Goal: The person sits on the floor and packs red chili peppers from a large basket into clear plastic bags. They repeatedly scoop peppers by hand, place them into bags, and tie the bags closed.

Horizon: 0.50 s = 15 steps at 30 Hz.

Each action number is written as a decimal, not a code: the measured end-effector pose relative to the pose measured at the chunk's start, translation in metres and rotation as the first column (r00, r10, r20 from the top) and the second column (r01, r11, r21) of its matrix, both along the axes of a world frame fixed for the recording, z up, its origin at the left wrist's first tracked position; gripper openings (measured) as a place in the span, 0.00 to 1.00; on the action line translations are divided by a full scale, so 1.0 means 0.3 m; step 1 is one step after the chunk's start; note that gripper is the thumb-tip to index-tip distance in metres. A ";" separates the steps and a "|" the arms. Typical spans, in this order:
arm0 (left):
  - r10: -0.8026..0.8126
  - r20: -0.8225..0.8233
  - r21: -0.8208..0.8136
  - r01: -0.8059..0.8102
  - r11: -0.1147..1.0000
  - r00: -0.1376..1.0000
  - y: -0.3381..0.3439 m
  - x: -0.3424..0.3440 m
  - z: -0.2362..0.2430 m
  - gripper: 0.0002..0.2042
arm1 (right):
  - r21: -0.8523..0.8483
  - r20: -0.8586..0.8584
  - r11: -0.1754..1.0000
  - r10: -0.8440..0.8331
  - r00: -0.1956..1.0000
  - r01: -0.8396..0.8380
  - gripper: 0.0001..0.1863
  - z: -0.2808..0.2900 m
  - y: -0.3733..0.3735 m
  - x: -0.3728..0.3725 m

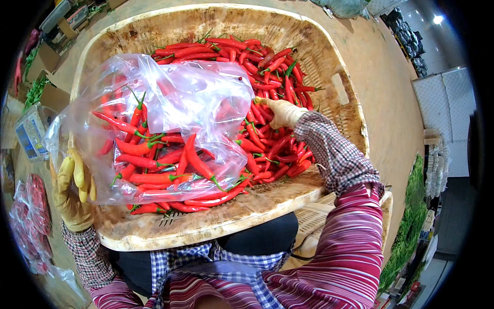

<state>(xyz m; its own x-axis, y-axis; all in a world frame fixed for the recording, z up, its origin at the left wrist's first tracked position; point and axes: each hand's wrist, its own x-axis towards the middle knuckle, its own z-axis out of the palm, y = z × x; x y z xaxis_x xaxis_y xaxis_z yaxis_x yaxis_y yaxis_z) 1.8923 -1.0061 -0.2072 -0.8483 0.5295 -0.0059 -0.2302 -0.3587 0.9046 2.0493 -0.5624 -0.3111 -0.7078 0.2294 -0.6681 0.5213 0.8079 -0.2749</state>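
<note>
Two gloved hands: my left hand (73,190) grips the bag (170,129); my right hand (280,112), half closed, digs into chillies (272,77) beside it.

there is only 1 view, from a fisheye camera on the person's head. it looks steeply down and a little forward, very near to the big woven basket (329,62) which fills the middle. the person's chest and both forearms enter from the lower edge. straight lines bend near the dark round rim, where the floor (383,87) and shelves appear small and far.
</note>
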 end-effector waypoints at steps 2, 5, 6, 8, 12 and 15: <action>0.007 -0.047 -0.035 -0.009 0.999 0.999 0.012 0.010 0.017 0.20 | -0.066 -0.088 0.998 -0.024 0.996 0.018 0.46 -0.018 0.017 0.044; -0.009 -0.050 -0.039 0.007 0.999 0.999 0.006 -0.008 0.001 0.20 | 0.076 -0.265 0.997 0.023 0.964 -0.003 0.46 -0.080 -0.014 0.042; -0.018 -0.045 -0.031 0.016 0.999 0.999 0.004 -0.016 -0.004 0.20 | 0.045 -0.268 0.999 0.030 0.963 -0.019 0.42 -0.074 -0.011 0.043; -0.043 -0.060 0.050 0.046 0.998 0.997 0.002 -0.024 -0.010 0.23 | 0.076 -0.184 0.997 0.000 0.983 0.014 0.39 -0.037 0.002 0.056; -0.011 -0.033 0.027 0.012 1.000 0.999 -0.006 -0.019 -0.025 0.26 | -0.271 -0.469 0.893 -0.448 0.761 0.359 0.25 0.111 0.105 0.106; 0.043 -0.010 -0.011 -0.043 0.999 0.999 -0.016 -0.009 -0.027 0.24 | -0.654 -0.555 0.687 -0.721 0.415 0.317 0.24 0.363 0.018 0.091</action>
